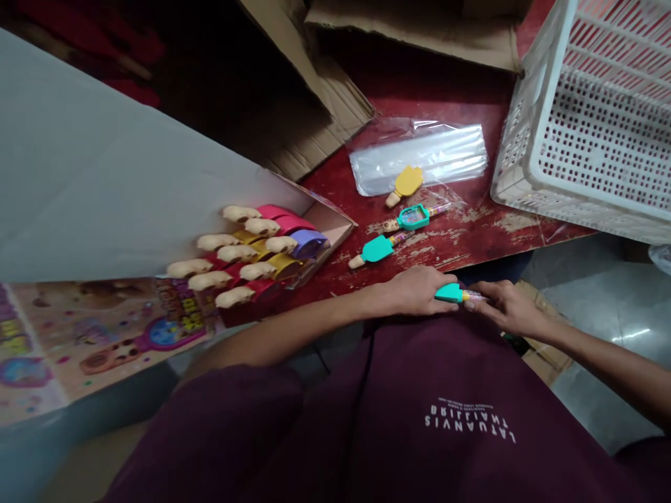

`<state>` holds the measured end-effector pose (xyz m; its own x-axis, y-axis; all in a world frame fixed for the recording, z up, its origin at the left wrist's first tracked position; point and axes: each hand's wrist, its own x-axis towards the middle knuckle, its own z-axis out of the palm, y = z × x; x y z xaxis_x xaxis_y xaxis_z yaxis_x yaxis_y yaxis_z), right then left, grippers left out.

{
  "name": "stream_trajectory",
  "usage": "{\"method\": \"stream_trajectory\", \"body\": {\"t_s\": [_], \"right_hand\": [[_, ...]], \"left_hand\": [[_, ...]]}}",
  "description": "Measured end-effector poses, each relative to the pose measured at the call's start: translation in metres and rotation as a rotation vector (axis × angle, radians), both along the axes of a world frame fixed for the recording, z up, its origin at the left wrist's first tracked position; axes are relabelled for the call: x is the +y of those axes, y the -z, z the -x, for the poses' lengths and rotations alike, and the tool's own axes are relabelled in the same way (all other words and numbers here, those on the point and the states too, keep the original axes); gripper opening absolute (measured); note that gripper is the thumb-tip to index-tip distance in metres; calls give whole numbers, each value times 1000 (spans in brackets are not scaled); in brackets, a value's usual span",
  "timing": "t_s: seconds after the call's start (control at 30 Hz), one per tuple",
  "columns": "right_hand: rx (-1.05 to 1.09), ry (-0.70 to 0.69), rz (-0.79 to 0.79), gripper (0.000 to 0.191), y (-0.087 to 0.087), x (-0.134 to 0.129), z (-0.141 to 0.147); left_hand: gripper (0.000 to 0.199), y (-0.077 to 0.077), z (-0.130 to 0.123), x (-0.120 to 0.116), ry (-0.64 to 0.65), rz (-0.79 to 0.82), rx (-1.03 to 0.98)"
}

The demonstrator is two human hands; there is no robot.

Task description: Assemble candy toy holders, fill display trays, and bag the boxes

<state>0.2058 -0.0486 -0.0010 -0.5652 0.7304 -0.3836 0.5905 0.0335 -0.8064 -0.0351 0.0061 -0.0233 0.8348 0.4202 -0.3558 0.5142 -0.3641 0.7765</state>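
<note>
Low in front of my shirt, my left hand [416, 290] is closed around a teal paddle-shaped toy [449, 292]. My right hand [498, 306] pinches the narrow, printed tube end of the same toy. The toy's far end is covered by my left fingers. Beyond my hands on the red table lie two similar teal toys [377, 249], one of them showing a clear window [414, 217]. A yellow toy [408, 181] with a beige tip lies partly on a stack of clear plastic bags [419, 159].
At left, an open printed display box [178, 342] holds several pink, yellow, purple and red toys with beige animal-shaped handles [238, 253]. A white plastic basket [524, 164] stands at the right. An open cardboard carton [293, 140] sits behind. The table's near edge [524, 246] runs past my hands.
</note>
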Motion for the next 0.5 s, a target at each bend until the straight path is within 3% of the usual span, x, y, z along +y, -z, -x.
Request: {"method": "stream_trajectory", "body": {"t_s": [0.1, 0.17, 0.27, 0.37, 0.43, 0.5], "right_hand": [[-50, -56, -102, 46, 18, 5, -1], [-59, -90, -227, 42, 38, 14, -8], [-117, -37, -435, 35, 76, 33, -26], [-266, 55, -600, 33, 114, 54, -47], [-348, 89, -648, 34, 132, 65, -60], [-400, 105, -661, 38, 143, 71, -68]], "left_hand": [[32, 10, -1, -2, -19, -117, 52], [47, 20, 2, -3, -100, -235, 20], [61, 40, 21, -4, -421, -419, -81], [48, 61, 55, -9, -799, -511, 21], [53, 75, 77, -15, -909, -504, 191], [69, 88, 93, -21, -882, -471, 336]]}}
